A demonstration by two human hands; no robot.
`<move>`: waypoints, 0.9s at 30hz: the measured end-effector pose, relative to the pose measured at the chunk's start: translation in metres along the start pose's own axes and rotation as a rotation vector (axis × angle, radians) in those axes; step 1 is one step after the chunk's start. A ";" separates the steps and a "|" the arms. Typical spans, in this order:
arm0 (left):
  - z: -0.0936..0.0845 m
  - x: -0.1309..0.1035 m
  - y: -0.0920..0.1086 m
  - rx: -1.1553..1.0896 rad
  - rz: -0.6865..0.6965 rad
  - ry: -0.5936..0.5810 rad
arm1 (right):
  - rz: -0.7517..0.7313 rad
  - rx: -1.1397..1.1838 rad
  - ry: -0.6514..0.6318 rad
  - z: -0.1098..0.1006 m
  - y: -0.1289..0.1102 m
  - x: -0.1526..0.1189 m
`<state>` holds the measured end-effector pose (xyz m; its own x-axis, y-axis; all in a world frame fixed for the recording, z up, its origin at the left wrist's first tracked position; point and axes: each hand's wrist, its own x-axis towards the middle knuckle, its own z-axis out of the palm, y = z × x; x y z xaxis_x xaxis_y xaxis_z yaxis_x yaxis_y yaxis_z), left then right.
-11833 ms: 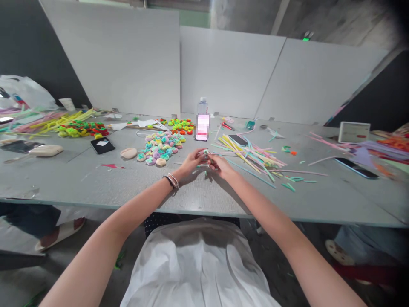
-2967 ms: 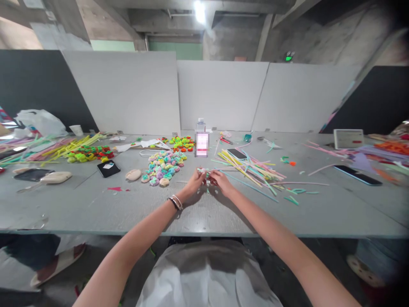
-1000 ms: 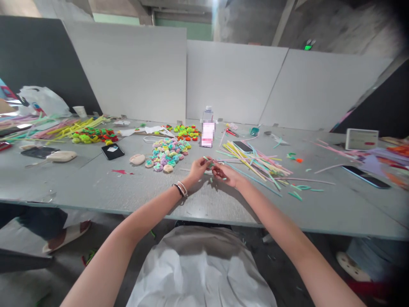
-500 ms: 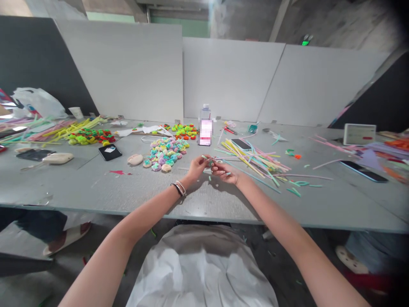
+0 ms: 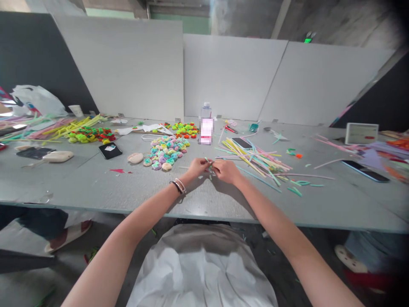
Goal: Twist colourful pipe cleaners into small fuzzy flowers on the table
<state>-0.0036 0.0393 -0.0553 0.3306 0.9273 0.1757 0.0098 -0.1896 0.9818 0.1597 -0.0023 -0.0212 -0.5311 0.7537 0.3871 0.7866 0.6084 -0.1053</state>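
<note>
My left hand [image 5: 197, 167], with bracelets at the wrist, pinches a short pale green pipe cleaner [image 5: 206, 160] above the table. Fingertips of my right hand [image 5: 226, 171] meet it at the same spot, closed on the piece; its back faces up and hides part of the grip. Small green scraps lie on the table below the hands. To the right spreads a loose pile of pastel pipe cleaners [image 5: 255, 160]. Left of my hands sits a heap of small pastel fluffy pieces [image 5: 166, 151].
A phone with a lit, blurred screen [image 5: 206, 132] leans on a bottle [image 5: 206, 110]. Red and green fluffy pieces [image 5: 91, 135] lie farther left near a dark phone [image 5: 110, 151]. Another phone [image 5: 365, 170] is at right. White panels [image 5: 233, 76] stand behind the table [image 5: 198, 204].
My right hand has turned over from showing its fingers to showing its back, the fingertips still at the left hand's. The left hand has barely moved.
</note>
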 end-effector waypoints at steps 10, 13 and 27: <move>-0.007 -0.007 0.002 0.039 0.065 -0.141 | 0.156 0.156 0.053 0.008 0.004 0.002; -0.005 -0.005 -0.004 0.064 0.070 -0.203 | 0.229 0.325 0.077 0.014 0.008 0.005; -0.004 -0.001 -0.002 -0.024 0.076 -0.145 | 0.272 0.501 0.139 0.012 0.005 0.006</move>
<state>-0.0076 0.0399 -0.0572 0.4627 0.8537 0.2391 -0.0421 -0.2483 0.9678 0.1567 0.0080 -0.0300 -0.2577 0.8803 0.3983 0.6260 0.4661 -0.6252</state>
